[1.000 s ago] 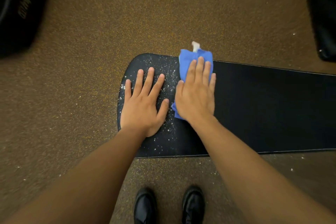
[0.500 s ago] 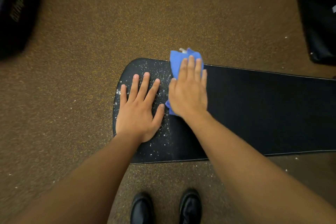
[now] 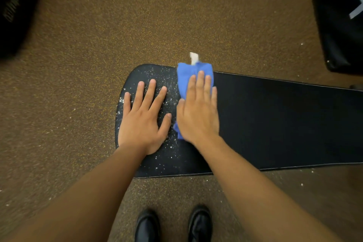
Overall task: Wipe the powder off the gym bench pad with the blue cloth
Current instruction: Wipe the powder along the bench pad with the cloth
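A long black padded gym bench pad [image 3: 275,120] runs from centre to the right edge, above speckled brown rubber flooring [image 3: 137,25]. White powder [image 3: 169,84] speckles its rounded left end; the stretch to the right looks clean. The left hand [image 3: 142,118] lies flat on the powdered end, fingers straight and spread wide. Just beside it, the right hand [image 3: 198,112] presses flat, fingers straight and together, on a folded blue cloth [image 3: 188,72] at the pad's far edge, a white tag [image 3: 193,58] sticking out beyond. Two black shoes [image 3: 172,226] stand near the bottom.
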`<state>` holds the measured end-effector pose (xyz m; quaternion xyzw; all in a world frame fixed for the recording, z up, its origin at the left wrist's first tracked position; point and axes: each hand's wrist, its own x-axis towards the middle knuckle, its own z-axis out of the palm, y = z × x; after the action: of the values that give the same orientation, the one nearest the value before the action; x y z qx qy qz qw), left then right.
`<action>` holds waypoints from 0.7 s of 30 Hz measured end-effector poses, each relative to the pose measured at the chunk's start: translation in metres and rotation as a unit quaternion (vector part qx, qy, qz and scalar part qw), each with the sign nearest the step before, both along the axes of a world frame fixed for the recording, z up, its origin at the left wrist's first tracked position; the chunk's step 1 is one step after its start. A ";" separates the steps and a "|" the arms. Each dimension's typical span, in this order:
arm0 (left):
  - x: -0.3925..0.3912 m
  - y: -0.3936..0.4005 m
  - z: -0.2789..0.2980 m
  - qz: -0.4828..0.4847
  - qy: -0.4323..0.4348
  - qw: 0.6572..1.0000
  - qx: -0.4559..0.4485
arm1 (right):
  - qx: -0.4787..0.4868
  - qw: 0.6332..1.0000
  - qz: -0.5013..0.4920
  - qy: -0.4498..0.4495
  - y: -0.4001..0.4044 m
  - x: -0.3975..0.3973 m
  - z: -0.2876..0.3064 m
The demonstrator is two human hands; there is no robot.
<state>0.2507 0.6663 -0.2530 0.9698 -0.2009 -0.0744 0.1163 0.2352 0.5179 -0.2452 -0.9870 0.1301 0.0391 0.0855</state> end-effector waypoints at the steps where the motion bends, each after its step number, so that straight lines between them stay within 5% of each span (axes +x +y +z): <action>1: 0.001 0.000 0.000 0.000 0.002 1.000 -0.001 | 0.001 0.999 0.032 -0.002 0.006 -0.018 0.002; 5: 0.001 0.002 0.001 -0.001 0.004 1.000 0.002 | 0.016 0.993 0.111 0.025 -0.003 -0.093 0.006; 12: 0.000 0.001 0.000 0.000 0.001 1.000 0.012 | 0.024 0.997 -0.064 0.025 -0.027 0.007 0.003; 15: -0.001 0.000 0.000 -0.003 0.002 1.000 0.010 | 0.026 1.000 -0.011 0.011 0.002 0.016 0.002; 21: 0.001 0.001 0.002 -0.009 0.003 1.000 -0.002 | 0.021 0.991 0.132 0.027 -0.004 -0.092 0.006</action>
<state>0.2520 0.6670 -0.2506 0.9675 -0.2095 -0.0782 0.1182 0.1433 0.5138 -0.2389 -0.9921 -0.0001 0.0799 0.0966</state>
